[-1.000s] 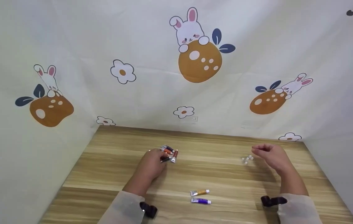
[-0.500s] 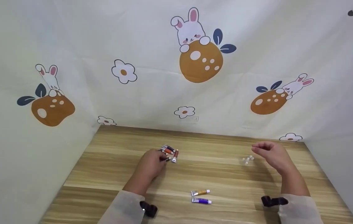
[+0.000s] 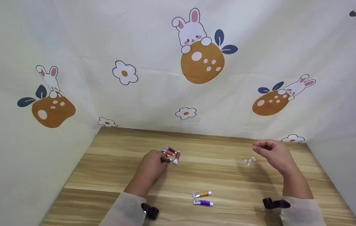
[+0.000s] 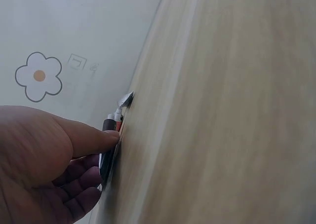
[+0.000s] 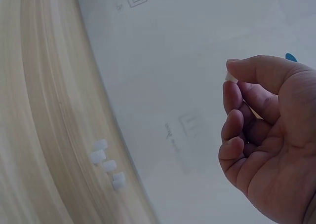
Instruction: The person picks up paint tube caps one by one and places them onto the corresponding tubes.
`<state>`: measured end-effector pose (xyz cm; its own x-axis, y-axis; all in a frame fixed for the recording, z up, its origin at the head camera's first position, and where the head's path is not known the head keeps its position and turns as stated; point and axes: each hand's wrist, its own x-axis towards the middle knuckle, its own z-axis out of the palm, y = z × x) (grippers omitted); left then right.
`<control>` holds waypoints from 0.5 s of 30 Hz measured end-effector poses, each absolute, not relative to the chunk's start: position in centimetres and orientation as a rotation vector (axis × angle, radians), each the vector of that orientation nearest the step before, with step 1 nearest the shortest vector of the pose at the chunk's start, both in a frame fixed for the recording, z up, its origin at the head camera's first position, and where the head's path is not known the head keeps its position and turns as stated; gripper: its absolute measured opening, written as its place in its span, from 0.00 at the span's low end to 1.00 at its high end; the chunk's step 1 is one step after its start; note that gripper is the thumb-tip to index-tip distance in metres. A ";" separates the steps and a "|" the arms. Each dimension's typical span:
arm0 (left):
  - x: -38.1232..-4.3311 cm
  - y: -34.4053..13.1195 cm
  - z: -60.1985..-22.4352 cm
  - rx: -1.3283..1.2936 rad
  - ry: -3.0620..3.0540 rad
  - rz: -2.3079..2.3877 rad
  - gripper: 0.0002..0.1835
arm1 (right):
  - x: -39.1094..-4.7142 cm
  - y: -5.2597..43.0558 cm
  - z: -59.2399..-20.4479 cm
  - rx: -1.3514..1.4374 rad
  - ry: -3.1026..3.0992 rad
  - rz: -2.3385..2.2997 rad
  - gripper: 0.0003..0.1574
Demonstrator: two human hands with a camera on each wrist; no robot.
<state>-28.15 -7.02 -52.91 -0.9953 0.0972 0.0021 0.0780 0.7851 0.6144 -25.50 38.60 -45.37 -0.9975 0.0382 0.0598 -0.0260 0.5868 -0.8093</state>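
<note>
My left hand (image 3: 152, 165) is at the left of the table, its thumb and fingers pinching a dark paint tube (image 4: 107, 152) with a white cap. Just beyond lie several small paint tubes, among them an orange tube (image 3: 169, 152), a dark blue tube (image 3: 172, 149) and a reddish-brown tube (image 3: 177, 156); the hand partly covers the group. Raised above the table at the right, my right hand (image 3: 273, 156) pinches a small white cap (image 5: 230, 77) between thumb and index finger. Below it a loose cluster of several white caps (image 5: 98, 157) lies on the wood.
Nearer the front of the table (image 3: 215, 175), a gold paint tube (image 3: 203, 194) and a purple paint tube (image 3: 203, 203) lie side by side. A pale printed cloth (image 3: 153, 94) hangs behind the table and along both sides.
My right hand has risen slightly with the white cap. My left hand stays in nearly the same place, with the dark tube shifting a little in its fingers.
</note>
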 end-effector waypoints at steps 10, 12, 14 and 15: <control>-28.1 -7.0 -52.7 0.178 2.974 1.031 0.02 | -24.9 37.5 -44.5 0.047 -2.682 1.366 0.20; -28.0 -7.0 -52.6 0.168 2.975 1.036 0.02 | -24.8 37.3 -44.3 0.051 -2.683 1.364 0.19; -28.0 -6.9 -52.5 0.165 2.979 1.043 0.02 | -24.6 37.1 -44.1 0.056 -2.685 1.355 0.19; -28.0 -6.9 -52.5 0.164 2.985 1.041 0.02 | -24.5 37.0 -44.0 0.060 -2.685 1.345 0.19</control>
<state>-27.96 -6.88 -52.47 -0.9944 0.0899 0.0561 0.1052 0.7785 0.6188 -24.53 37.04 -43.96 -0.9897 0.0258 0.1406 -0.0972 0.6003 -0.7939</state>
